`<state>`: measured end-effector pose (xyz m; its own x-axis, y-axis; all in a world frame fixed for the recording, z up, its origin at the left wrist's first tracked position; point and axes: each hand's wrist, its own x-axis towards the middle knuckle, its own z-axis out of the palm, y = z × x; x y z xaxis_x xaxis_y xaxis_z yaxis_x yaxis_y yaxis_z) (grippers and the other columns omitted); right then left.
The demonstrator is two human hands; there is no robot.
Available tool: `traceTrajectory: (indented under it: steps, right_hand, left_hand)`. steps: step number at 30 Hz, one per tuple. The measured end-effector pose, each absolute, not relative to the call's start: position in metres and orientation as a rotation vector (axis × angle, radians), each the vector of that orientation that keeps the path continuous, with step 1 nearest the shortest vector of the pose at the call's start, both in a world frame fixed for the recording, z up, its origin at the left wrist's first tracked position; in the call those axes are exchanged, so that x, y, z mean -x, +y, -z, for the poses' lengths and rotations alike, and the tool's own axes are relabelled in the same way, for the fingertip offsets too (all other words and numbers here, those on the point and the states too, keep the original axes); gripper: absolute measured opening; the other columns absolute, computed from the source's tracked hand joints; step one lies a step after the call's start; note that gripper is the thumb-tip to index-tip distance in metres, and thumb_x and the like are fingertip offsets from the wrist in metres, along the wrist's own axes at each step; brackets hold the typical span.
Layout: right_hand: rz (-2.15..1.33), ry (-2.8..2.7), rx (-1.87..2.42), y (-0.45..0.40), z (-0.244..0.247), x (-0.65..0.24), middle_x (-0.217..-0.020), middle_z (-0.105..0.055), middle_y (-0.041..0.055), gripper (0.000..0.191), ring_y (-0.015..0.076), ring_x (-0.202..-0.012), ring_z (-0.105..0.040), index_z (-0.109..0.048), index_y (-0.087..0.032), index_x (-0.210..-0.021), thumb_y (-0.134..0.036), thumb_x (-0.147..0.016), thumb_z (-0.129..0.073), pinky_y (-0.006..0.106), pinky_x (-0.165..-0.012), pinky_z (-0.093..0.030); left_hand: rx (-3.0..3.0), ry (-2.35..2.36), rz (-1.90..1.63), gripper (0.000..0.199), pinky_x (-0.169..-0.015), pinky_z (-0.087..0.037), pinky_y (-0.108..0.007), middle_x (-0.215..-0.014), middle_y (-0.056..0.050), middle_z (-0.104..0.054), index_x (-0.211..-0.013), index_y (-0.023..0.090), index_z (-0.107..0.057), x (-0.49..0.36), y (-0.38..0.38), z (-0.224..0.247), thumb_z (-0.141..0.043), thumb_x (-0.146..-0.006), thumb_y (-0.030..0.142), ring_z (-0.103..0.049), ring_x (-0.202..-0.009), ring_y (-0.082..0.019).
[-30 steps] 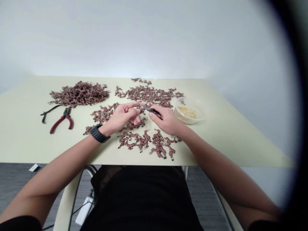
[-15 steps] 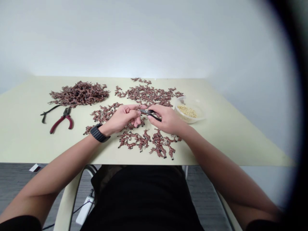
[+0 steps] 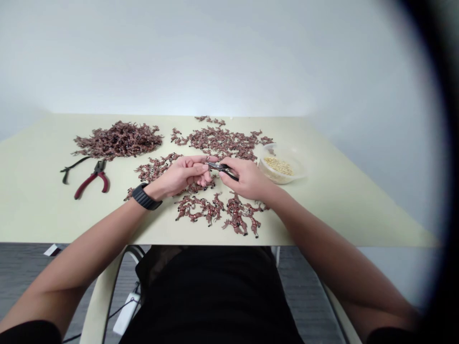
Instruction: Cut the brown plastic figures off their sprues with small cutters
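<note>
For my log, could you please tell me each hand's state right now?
Left hand: partly curled; whether it holds anything cannot be told.
Right hand: closed on black-handled pliers.

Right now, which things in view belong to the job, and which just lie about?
Job:
pliers, in the right hand, tips at the left hand
brown animal figures, spread around the hands
gold-coloured bits in the clear tub, probably

Lying about:
red-handled pliers
black-handled tool
white box
</note>
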<state>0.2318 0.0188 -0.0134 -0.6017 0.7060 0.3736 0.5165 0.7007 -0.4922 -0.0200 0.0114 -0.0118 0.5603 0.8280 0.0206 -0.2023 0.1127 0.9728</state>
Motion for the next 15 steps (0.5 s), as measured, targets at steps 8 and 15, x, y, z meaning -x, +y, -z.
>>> traceTrajectory:
  steps: [8,15]
  right_hand:
    - [-0.516,-2.301,0.918,0.0148,0.0167,-0.2249,-0.095,-0.070,0.0067,0.030,0.0200,-0.079,-0.057,-0.069,-0.018,-0.117,-0.039,-0.103,-0.051,0.032,-0.074,-0.039]
    - [-0.527,-2.276,0.915,0.0160,0.0202,-0.2235,-0.090,-0.067,0.0054,0.033,0.0202,-0.078,-0.056,-0.069,-0.019,-0.121,-0.041,-0.103,-0.051,0.032,-0.073,-0.038]
  left_hand:
    - [-1.487,0.747,-0.780,0.057,-0.073,-0.058,-0.027,-0.094,-0.010,-0.079,-0.148,0.013,-0.058,0.0160,0.0056,0.0082,-0.071,-0.098,0.039,-0.074,-0.077,-0.016]
    - [-1.430,0.731,-0.810,0.051,-0.072,-0.059,-0.027,-0.092,-0.011,-0.079,-0.138,0.013,-0.065,0.0170,0.0107,0.0136,-0.073,-0.097,0.043,-0.075,-0.076,-0.017]
